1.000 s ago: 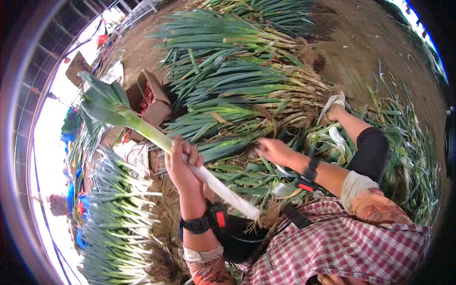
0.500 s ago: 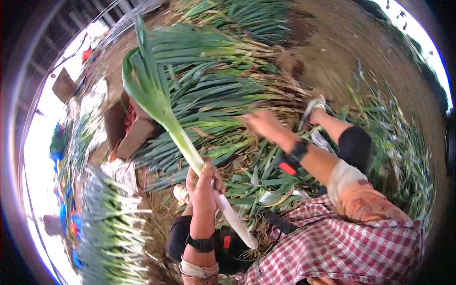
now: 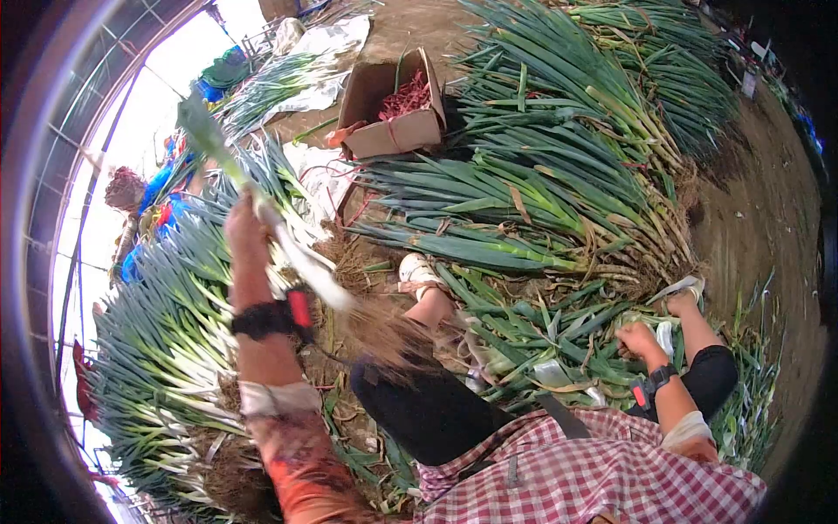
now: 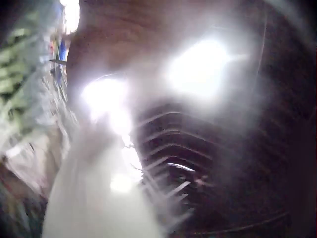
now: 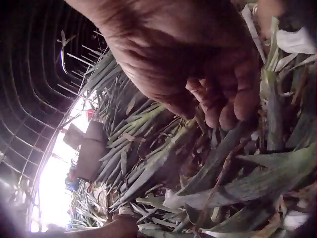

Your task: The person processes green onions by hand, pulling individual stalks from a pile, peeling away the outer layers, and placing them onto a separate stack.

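Observation:
In the head view my left hand [image 3: 248, 234] grips a leek by its stem. The leek's green leaves point up and left, and its white shank [image 3: 307, 266] slants down right to brown, motion-blurred roots [image 3: 384, 336]. The left wrist view is blurred and glary; the pale shank [image 4: 99, 198] fills its lower left. My right hand [image 3: 642, 342] is low over loose, stripped leaves [image 3: 559, 327]. Seen from the right wrist, that hand [image 5: 193, 64] has loosely bent fingers, with nothing visible in them.
White-stemmed leeks [image 3: 175, 341] lie in a row at the left. Untrimmed leeks [image 3: 541, 192] are heaped ahead and to the right. Between them stands a cardboard box [image 3: 397, 135] with red ties. Both feet and bent knees are near the leaves.
The view has turned left. My left hand has carried the leek left, over beside the white-stemmed row. My right hand has drawn back from the untrimmed heap, down over the loose leaves.

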`<action>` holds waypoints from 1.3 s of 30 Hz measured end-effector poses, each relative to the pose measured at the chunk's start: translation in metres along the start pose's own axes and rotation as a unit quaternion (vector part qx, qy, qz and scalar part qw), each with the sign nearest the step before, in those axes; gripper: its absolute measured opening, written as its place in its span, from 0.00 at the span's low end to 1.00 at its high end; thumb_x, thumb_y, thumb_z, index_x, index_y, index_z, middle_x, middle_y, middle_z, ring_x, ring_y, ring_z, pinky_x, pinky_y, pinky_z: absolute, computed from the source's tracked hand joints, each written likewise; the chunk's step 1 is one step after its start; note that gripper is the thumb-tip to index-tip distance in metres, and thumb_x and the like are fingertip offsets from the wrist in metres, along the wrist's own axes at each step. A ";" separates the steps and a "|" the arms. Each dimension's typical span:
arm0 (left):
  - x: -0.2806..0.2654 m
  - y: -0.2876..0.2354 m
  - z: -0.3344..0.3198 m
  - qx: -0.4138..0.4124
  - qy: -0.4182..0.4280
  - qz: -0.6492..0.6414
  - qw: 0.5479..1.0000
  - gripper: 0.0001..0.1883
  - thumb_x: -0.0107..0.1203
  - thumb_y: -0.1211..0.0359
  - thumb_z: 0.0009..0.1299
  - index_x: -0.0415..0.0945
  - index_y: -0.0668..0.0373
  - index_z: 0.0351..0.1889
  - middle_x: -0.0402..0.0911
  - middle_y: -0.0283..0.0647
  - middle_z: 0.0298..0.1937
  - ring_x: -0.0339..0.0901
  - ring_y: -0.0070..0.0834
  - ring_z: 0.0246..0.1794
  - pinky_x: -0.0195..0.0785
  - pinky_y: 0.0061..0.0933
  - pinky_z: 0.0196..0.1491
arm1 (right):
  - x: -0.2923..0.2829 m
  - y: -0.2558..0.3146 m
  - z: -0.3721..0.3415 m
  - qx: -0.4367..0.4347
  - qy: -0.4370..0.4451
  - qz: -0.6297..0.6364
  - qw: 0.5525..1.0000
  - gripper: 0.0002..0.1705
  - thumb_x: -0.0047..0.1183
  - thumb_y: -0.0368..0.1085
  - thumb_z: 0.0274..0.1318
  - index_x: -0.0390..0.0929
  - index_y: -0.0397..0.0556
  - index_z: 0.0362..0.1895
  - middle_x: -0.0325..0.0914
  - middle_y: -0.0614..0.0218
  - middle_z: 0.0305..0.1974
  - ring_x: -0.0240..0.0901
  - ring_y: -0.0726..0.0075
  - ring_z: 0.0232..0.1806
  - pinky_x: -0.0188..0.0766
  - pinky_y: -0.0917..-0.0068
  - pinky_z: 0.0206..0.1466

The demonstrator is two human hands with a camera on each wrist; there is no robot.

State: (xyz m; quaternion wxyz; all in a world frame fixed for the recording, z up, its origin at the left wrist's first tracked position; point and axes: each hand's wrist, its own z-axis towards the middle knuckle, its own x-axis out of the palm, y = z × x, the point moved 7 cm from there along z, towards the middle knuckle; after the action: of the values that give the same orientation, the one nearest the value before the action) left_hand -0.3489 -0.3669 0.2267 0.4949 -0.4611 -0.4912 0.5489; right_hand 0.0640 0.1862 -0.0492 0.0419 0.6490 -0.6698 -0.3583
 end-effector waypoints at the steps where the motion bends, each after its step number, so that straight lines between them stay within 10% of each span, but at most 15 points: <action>1: -0.043 -0.003 0.010 0.018 -0.056 0.168 0.984 0.22 0.47 0.51 0.63 0.73 0.64 0.33 0.73 0.40 0.28 0.71 0.23 0.26 0.61 0.20 0.24 | 0.004 0.003 0.000 0.005 0.006 -0.018 1.000 0.14 0.47 0.40 0.51 0.73 0.40 0.24 0.73 0.63 0.18 0.71 0.69 0.16 0.68 0.72 0.16; 4: -0.085 0.025 0.002 -0.051 -0.064 0.276 0.958 0.26 0.48 0.50 0.62 0.70 0.66 0.42 0.73 0.43 0.39 0.72 0.26 0.36 0.63 0.21 0.29 | 0.014 0.003 0.013 -0.003 0.021 -0.025 0.999 0.15 0.48 0.40 0.51 0.73 0.40 0.24 0.73 0.63 0.18 0.71 0.68 0.16 0.68 0.72 0.17; 5: -0.090 0.061 0.002 -0.123 -0.024 0.040 0.991 0.25 0.49 0.54 0.63 0.67 0.67 0.46 0.73 0.44 0.42 0.73 0.28 0.35 0.65 0.21 0.31 | 0.020 -0.003 0.016 -0.013 0.032 -0.017 0.999 0.15 0.48 0.41 0.51 0.73 0.40 0.24 0.73 0.63 0.17 0.71 0.69 0.16 0.69 0.72 0.18; 12: 0.079 0.005 -0.103 -0.161 0.067 0.012 0.985 0.20 0.49 0.66 0.62 0.65 0.66 0.49 0.75 0.45 0.39 0.72 0.27 0.30 0.67 0.22 0.31 | 0.059 0.027 0.013 -0.184 0.073 -0.267 0.943 0.21 0.47 0.47 0.51 0.75 0.42 0.20 0.72 0.63 0.15 0.68 0.69 0.16 0.66 0.70 0.24; 15: 0.169 -0.030 -0.145 -0.122 0.164 0.064 0.977 0.17 0.47 0.65 0.63 0.68 0.65 0.47 0.74 0.40 0.33 0.69 0.22 0.27 0.62 0.19 0.28 | 0.069 0.039 0.011 -0.273 0.019 -0.313 0.909 0.28 0.40 0.53 0.52 0.75 0.39 0.18 0.71 0.49 0.19 0.69 0.46 0.22 0.65 0.56 0.31; 21: 0.287 -0.017 -0.231 -0.145 0.380 0.116 0.906 0.12 0.44 0.69 0.64 0.69 0.66 0.43 0.74 0.39 0.30 0.71 0.21 0.24 0.66 0.21 0.29 | 0.066 0.025 0.057 -0.222 0.011 -0.255 0.941 0.15 0.46 0.39 0.41 0.73 0.40 0.30 0.73 0.50 0.29 0.70 0.44 0.32 0.66 0.55 0.33; 32: 0.333 0.050 -0.232 -0.196 0.410 0.265 0.851 0.11 0.48 0.71 0.64 0.69 0.69 0.41 0.75 0.39 0.33 0.71 0.22 0.33 0.67 0.22 0.34 | -0.008 0.067 0.178 -0.224 -0.209 -0.446 0.841 0.17 0.41 0.34 0.48 0.70 0.42 0.43 0.67 0.58 0.45 0.59 0.53 0.52 0.61 0.55 0.45; 39: 0.348 0.076 -0.250 -0.266 0.458 0.256 0.809 0.12 0.49 0.71 0.64 0.68 0.71 0.41 0.75 0.40 0.35 0.72 0.21 0.33 0.66 0.19 0.36 | -0.004 0.039 0.192 -0.201 -0.056 -0.526 0.824 0.17 0.43 0.34 0.48 0.67 0.48 0.46 0.68 0.57 0.42 0.69 0.55 0.43 0.60 0.51 0.47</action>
State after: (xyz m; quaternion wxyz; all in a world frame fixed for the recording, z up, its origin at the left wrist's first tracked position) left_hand -0.1375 -0.0014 0.1206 0.3621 -0.8816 -0.1983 0.2286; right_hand -0.0679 0.2673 -0.1692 -0.0608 0.8589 -0.1411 -0.4885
